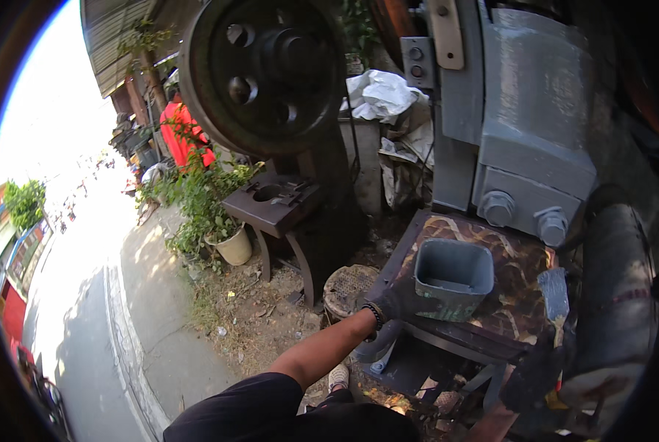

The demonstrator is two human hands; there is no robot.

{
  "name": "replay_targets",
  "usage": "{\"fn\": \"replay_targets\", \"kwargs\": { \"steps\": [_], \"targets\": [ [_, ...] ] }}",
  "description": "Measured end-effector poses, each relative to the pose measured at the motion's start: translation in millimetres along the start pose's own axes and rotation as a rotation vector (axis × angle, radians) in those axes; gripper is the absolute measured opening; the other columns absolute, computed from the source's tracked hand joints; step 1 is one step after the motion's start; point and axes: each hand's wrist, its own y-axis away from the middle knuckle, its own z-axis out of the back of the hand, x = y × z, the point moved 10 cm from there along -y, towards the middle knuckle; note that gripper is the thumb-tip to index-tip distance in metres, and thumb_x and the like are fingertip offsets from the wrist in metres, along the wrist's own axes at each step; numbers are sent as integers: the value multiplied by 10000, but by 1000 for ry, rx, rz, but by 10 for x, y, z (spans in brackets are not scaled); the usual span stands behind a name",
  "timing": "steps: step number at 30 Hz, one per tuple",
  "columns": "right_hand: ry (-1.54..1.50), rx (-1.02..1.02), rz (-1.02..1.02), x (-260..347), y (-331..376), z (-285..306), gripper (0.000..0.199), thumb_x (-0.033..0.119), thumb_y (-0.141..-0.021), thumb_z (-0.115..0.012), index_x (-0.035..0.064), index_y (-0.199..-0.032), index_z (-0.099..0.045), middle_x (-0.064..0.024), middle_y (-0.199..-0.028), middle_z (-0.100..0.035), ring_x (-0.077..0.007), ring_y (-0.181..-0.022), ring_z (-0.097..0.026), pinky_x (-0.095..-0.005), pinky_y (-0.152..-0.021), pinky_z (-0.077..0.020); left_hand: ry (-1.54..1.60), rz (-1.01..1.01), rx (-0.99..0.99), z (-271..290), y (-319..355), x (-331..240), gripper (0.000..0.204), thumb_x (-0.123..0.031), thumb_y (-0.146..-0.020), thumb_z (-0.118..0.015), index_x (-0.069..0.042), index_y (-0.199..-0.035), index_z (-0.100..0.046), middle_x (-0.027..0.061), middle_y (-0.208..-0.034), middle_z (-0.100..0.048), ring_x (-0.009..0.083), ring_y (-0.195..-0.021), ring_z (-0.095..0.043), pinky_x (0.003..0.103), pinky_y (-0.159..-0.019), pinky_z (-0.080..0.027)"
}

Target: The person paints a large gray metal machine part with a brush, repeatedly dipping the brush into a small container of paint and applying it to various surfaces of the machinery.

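Observation:
My left hand [402,300], in a dark glove, grips the near-left side of a grey-green square metal tub [453,276]. The tub stands upright on the patterned, oily bed [517,258] of a grey press machine [525,118]. My right hand [532,372], also gloved in dark fabric, holds a paint brush [554,295] with its flat bristle head raised just right of the tub. Both forearms come in from the lower edge.
A second, darker press with a large black flywheel [263,70] and its own slotted table [274,202] stands to the left. A potted green plant [222,221] sits beside it. White sacks [381,96] lie behind. A round rusty drum [348,287] sits on the dirt ground. A street runs at far left.

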Motion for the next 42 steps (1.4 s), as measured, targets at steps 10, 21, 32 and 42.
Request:
{"fn": "replay_targets", "kwargs": {
  "steps": [10,21,32,42],
  "targets": [
    [300,-207,315,689,221,-969,288,203,-981,-682,110,-1254,-677,-122,-1171,-691,-273,-1088,-674,-441,-946,-538,240,317,196,-224,15,456,278,-43,-904,-812,30,-1160,-732,97,-1109,-751,167,-964,-700,334,-831,-599],
    [365,-168,555,669,76,-1590,287,34,-849,-769,64,-1135,-755,-143,-1195,-673,-320,-1116,-657,-416,-982,-529,272,338,185,-155,58,492,388,-100,-882,-856,-12,-1235,-723,89,-1163,-758,188,-1049,-701,361,-937,-576],
    [457,-47,678,561,184,-1873,443,-6,-821,-770,40,-1255,-693,-176,-1243,-637,-368,-1141,-618,-456,-979,-513,266,319,167,-172,50,500,399,-102,-887,-843,-2,-1253,-722,96,-1200,-759,189,-1073,-700,367,-961,-561],
    [410,12,540,458,172,-1785,439,25,-801,-799,11,-1228,-695,-175,-1152,-687,-388,-1099,-644,-458,-935,-535,185,327,189,-175,52,326,400,-82,-897,-826,7,-1271,-715,93,-1213,-757,199,-1092,-702,366,-978,-558]
  ]
}}
